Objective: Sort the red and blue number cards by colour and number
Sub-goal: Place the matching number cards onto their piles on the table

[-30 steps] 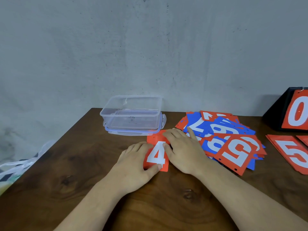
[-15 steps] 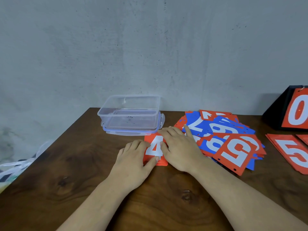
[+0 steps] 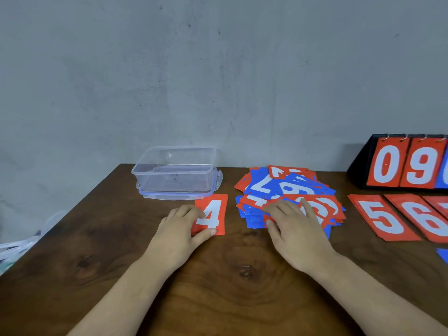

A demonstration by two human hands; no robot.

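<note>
- Centrally, just left of mid-frame, the red 4 card (image 3: 213,215) is lying flat and face up on the table (image 3: 230,299), its numeral reading upright to the camera.
- The left hand (image 3: 179,229) is resting on this card's left side: the fingers are lying loosely over its left edge and the thumb is pressing on its lower edge. The hand is relaxed, not clenched, and is holding the card down, not lifting it.
- Right of the card, and apart from it, the mixed pile of red and blue number cards (image 3: 278,187) is sitting in a loose, overlapping heap at frame centre.
- The right hand (image 3: 295,229) is lying palm down on the near part of this pile, fingers spread and only slightly bent, with the index finger reaching onto a red card. It is pressing on the cards, not gripping any.
- At the right of the frame, the red 5 card (image 3: 380,217) and red 6 card (image 3: 421,214) are lying face up side by side, each on what looks like a small stack.
- Behind them, at the right edge, the black scoreboard stand (image 3: 358,166) is showing a red 0 and a red 9.
- Behind the 4 card, the clear plastic container (image 3: 177,170) is standing on its lid near the table's far edge.
</note>
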